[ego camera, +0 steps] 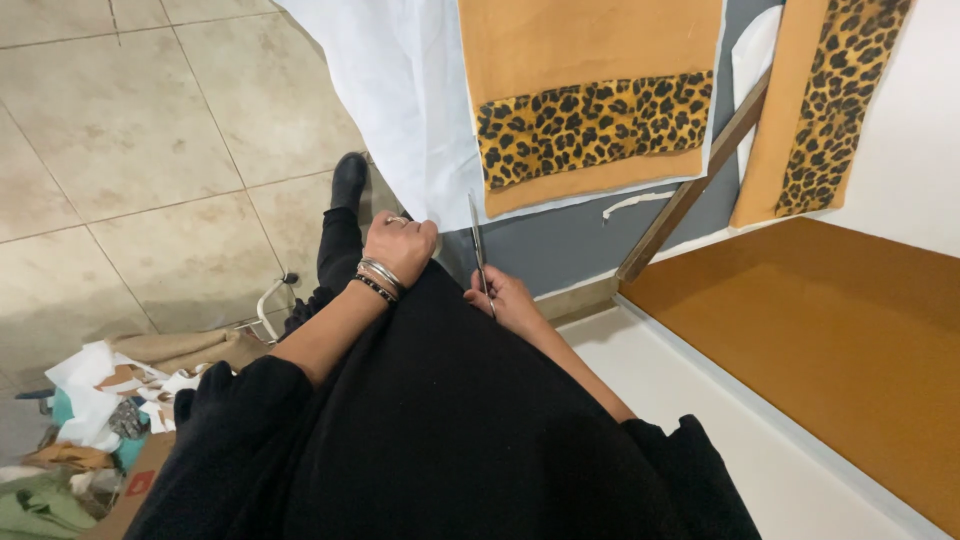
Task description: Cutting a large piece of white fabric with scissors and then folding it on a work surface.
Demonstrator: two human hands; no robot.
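My left hand (400, 245), with bracelets on the wrist and a ring, is closed on the lower edge of a white fabric sheet (400, 90) that hangs over the table edge. My right hand (505, 297) grips a pair of scissors (477, 240), blades pointing up toward the white fabric's edge. On the white sheet lies an orange cloth with a leopard-print band (590, 125). My black garment fills the lower middle of the view.
A grey table top (570, 240) carries a wooden ruler (690, 185) and a second orange and leopard piece (825, 110). Orange fabric (830, 330) lies at right. Fabric scraps and a cardboard box (100, 430) sit on the tiled floor at left.
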